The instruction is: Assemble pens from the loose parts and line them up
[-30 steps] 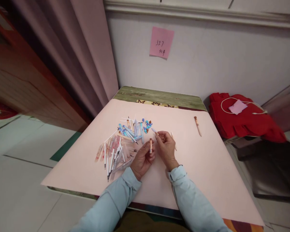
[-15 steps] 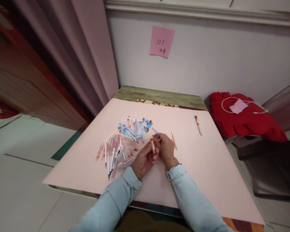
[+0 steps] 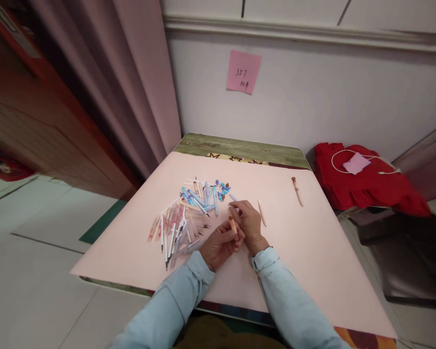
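My left hand (image 3: 220,244) is closed around a short peach pen barrel (image 3: 233,227), held tilted above the pink sheet (image 3: 312,252). My right hand (image 3: 250,222) touches the barrel's upper end with pinched fingers; what they pinch is too small to name. Just left of my hands lies a heap of pen parts (image 3: 181,220): clear and blue barrels, white refills. Small blue caps (image 3: 222,189) lie beyond it. A thin peach piece (image 3: 262,213) lies right of my right hand.
An assembled peach pen (image 3: 297,190) lies at the far right of the sheet. A green table edge (image 3: 240,145) shows behind. A red cloth with a white cable (image 3: 363,177) sits to the right. A pink note (image 3: 243,71) hangs on the wall; a curtain hangs at left.
My hands have come together. The barrel in my left hand tilted from upright toward my right hand, which now meets its end. The camera tipped slightly.
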Motion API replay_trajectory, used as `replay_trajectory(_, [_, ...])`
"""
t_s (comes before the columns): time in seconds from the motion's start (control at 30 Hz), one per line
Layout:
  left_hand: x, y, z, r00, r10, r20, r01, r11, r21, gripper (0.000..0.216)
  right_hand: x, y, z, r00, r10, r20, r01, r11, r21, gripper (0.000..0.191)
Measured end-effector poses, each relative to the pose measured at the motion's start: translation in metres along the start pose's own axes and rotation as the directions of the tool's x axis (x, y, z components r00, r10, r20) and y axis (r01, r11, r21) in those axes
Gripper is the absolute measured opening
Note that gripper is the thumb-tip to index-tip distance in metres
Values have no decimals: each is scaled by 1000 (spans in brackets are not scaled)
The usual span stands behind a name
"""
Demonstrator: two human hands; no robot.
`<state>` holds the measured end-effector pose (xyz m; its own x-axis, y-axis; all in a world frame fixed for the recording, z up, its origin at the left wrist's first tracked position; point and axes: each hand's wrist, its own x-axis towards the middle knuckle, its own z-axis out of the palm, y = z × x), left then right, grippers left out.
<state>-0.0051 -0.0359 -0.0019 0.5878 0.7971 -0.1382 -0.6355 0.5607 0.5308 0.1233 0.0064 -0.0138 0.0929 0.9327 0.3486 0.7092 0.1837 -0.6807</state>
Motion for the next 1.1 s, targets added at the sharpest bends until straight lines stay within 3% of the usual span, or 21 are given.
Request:
replay_trajectory(0.13, [-4,-3,-6,985,-39,165,42,999,-14,32,2,-17,2,972,-115,204,116,993,7,24])
replay_trajectory(0.37, [-4,-4,-7,985,-36,170,36,999,3,33,4,-24,18,962,23,271,0,996,-86,34])
replay_trajectory(0.6, [-5,-4,-8,981,-52,189,53,999,3,30,5,-16,28,980,131,149,-102,977,-188,30])
replay_trajectory(0.73, [-4,-3,-9,977,-51,209,50,999,12,30,5,-15,23,985,130,110,-130,991,-7,37])
replay_trajectory(0.93, [-4,-3,-7,975,-88,202,85,996,21,31,6,-7,7,941,323,-102,-280,910,305,41])
replay_trajectory(1.0, [-4,-2,-4,976,-101,193,98,995,21,32,9,-3,0,914,364,-178,-317,916,247,44])
replay_trajectory(1.1, [-2,0,1,985,-104,135,101,995,24,32,13,2,-6,902,381,-202,-395,918,-34,41])
